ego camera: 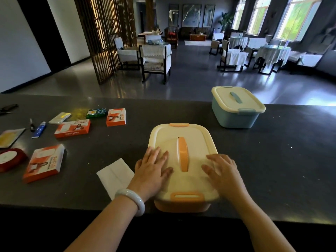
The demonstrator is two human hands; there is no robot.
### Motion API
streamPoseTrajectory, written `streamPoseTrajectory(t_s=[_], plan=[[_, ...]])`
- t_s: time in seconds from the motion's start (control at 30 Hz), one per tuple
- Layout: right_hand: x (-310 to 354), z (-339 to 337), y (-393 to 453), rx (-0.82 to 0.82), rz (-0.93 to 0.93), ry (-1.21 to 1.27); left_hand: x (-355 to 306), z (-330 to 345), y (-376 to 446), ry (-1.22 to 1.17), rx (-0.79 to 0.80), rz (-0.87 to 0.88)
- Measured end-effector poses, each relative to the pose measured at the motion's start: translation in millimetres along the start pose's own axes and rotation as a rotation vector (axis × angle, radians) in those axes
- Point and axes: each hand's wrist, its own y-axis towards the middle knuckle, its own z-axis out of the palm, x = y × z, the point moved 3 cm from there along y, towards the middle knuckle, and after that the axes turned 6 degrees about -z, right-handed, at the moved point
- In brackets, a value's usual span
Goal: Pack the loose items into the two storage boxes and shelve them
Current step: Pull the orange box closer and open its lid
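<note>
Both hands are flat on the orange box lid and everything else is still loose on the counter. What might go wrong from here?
1. The orange box sits at the counter's near edge; pushing by the left hand or right hand may tip it off.
2. Its lid looks closed, so nothing goes in until the front latch is released.
3. The white tissue lies beside the left wrist and may be swept away.

Dark counter (272, 160) — draped tables (272, 53), chairs (156, 60) beyond.
</note>
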Motion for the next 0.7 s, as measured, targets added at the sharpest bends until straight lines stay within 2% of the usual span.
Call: streamPoseTrajectory(t_s=[0.13, 0.23, 0.33, 0.6, 0.7], plan=[[17, 12, -34, 0.231, -0.241, -0.068, 1, 8, 1, 0.003, -0.015, 0.001], [27, 16, -48, 0.266, -0.34, -0.01, 1, 10, 4, 0.005, -0.009, 0.011], [34, 17, -47, 0.262, -0.308, 0.07, 2, 11, 5, 0.006, 0.0, 0.007], [48, 15, -40, 0.407, -0.243, 0.016, 3, 11, 7, -0.039, 0.042, 0.006], [50, 14, -47, 0.375, -0.261, 0.034, 3, 10, 8, -0.051, 0.049, 0.004]])
